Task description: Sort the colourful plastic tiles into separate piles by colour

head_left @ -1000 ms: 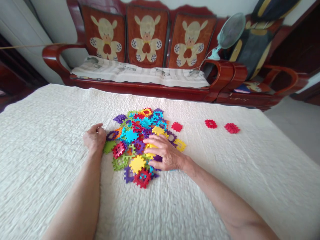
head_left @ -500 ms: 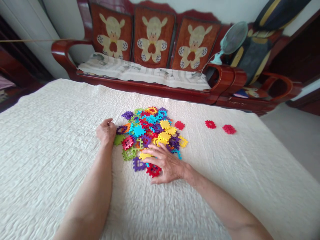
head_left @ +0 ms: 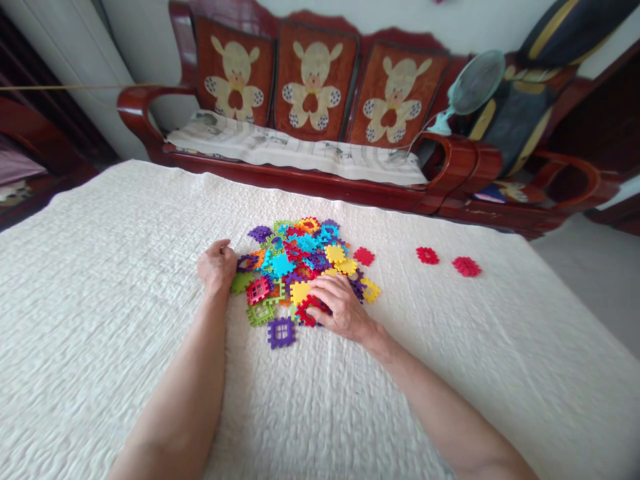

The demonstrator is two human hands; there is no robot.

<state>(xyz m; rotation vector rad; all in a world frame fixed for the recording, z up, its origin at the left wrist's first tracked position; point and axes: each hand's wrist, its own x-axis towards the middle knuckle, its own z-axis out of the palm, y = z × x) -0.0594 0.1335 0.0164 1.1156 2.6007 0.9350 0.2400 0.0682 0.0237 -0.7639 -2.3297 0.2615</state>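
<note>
A heap of colourful plastic interlocking tiles (head_left: 283, 265) with notched edges lies on the quilted white cover. My right hand (head_left: 344, 310) is at the near right of the heap, its thumb and fingers closed on a red interlocking tile (head_left: 306, 311) with an open centre. Beside those fingers lies a plain yellow tile (head_left: 299, 293). At the heap's left edge my left hand (head_left: 217, 265) rests in a loose fist, close to a green tile (head_left: 242, 283); nothing shows in it. A purple window tile (head_left: 281, 332) lies nearest to me.
Right of the heap lie a single red tile (head_left: 364, 256) and, farther off, two more spots of red tiles (head_left: 427, 255), the outer one a small pile (head_left: 467, 267). Beyond the covered surface stand a wooden bench (head_left: 300, 179) with bear cushions and a fan (head_left: 477, 83).
My right hand has closed from a spread pose, and the red tile under it has shifted away from me, up against the heap. My left hand stays put. The view has shifted slightly.
</note>
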